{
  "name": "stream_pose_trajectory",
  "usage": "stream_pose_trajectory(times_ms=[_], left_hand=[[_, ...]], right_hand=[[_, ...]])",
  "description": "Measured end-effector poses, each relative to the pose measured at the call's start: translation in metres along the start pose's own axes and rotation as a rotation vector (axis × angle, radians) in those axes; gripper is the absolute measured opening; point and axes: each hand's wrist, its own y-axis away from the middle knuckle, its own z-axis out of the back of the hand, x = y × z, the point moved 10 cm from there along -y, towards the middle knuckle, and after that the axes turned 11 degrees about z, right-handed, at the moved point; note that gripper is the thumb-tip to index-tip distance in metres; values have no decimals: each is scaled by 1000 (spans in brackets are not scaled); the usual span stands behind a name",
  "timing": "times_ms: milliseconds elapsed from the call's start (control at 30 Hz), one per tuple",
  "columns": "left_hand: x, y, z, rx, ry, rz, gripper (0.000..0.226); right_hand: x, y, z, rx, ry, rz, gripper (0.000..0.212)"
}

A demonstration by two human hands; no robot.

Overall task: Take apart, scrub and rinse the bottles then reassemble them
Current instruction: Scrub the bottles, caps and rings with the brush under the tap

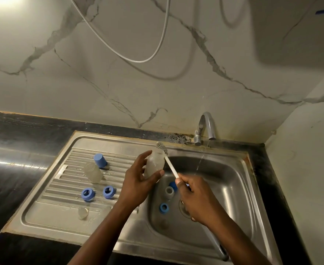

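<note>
While water trickles, left hand [136, 185] grips the cloudy, frosted plastic bottle [155, 165]; right hand [192, 194] pinches the white-handled grey bottle brush [168, 161] beside its mouth

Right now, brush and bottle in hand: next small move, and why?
Probably swing the brush head into the mouth of the bottle and scrub. The left hand grips that bottle, the right hand pinches the white handle, and the bristles sit outside, beside the rim.

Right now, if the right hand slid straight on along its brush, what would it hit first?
Probably the frosted bottle held by the left hand, close to the thumb, though depth is unclear.
</note>
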Motion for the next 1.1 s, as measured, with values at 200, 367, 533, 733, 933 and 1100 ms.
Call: stream_pose_trajectory(times_ms=[200, 367, 533, 733, 933, 1100], left_hand=[[12, -9, 14, -116, -47, 43, 71], [13, -12, 26, -169, -90, 40, 71], [18, -15, 32, -209, -129, 44, 73], [11, -10, 24, -222, -277, 24, 78], [8, -8, 20, -212, -277, 27, 78], [11, -19, 40, -276, -310, 58, 80]], right_hand=[[-7, 7, -8, -11, 23, -26, 30], [-7, 12, -14, 5, 41, -28, 28], [-2, 16, -19, 24, 19, -44, 26], [-3, 11, -12, 13, 32, -61, 32], [-5, 7, -8, 7, 31, -69, 30], [0, 15, -17, 28, 9, -75, 28]])
